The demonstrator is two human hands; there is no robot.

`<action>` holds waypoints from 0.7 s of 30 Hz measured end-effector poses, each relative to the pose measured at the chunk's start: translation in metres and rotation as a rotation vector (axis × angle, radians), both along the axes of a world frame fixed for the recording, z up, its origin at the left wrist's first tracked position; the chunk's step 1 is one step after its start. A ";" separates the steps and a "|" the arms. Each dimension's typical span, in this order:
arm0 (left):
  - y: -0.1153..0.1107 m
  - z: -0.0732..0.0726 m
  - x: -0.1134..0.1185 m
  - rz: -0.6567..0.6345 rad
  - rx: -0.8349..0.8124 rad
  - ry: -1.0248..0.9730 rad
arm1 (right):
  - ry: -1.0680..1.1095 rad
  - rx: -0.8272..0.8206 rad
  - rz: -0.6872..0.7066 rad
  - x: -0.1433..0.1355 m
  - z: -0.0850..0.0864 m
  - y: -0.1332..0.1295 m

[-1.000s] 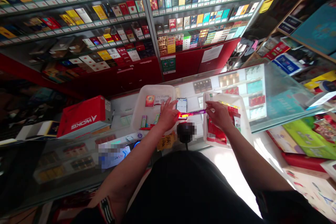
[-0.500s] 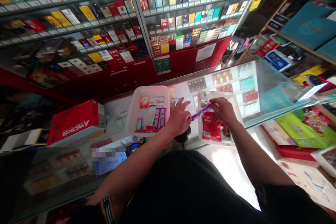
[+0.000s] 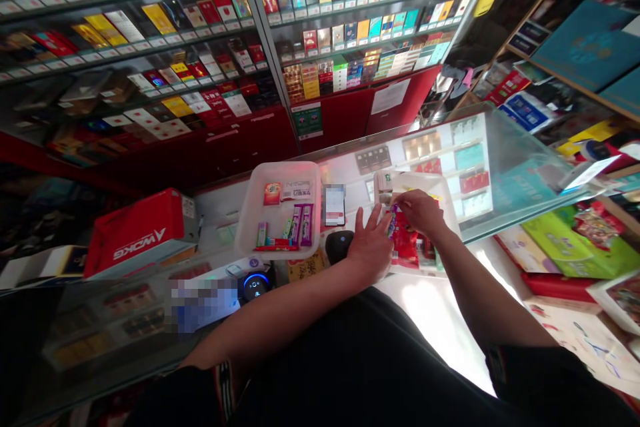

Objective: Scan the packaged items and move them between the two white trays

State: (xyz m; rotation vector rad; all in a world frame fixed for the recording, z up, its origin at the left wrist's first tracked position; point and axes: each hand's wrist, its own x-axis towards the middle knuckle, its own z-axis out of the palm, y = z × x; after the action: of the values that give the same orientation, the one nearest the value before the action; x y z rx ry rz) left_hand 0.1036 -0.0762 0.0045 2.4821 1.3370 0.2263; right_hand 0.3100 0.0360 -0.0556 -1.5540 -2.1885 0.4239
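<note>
Your right hand [image 3: 423, 212] pinches a thin purple foil stick pack [image 3: 391, 221] over the white plastic tray [image 3: 440, 181]; left hand [image 3: 371, 247] sits splayed beside it, holding nothing. Pack's prob. light, soft, slick, so grip near its end.

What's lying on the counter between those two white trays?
In the head view, a phone lies face up on the glass counter, between the left tray and the right tray.
</note>
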 end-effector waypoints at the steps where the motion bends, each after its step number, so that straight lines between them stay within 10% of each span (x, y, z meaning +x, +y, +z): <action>1: 0.000 0.000 0.003 -0.012 -0.007 0.010 | -0.010 -0.003 0.016 -0.001 0.000 0.000; 14: -0.004 -0.033 0.035 -0.096 0.016 0.084 | -0.166 -0.002 0.214 -0.010 0.012 -0.006; 21: -0.009 -0.027 0.032 -0.110 0.101 0.068 | -0.172 0.022 0.176 -0.006 0.012 -0.006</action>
State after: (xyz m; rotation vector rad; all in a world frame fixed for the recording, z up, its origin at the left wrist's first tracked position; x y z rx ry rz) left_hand 0.1353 -0.0850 -0.0223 2.6606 1.2380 0.1901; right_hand 0.3042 0.0305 -0.0440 -1.4398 -2.4641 0.3283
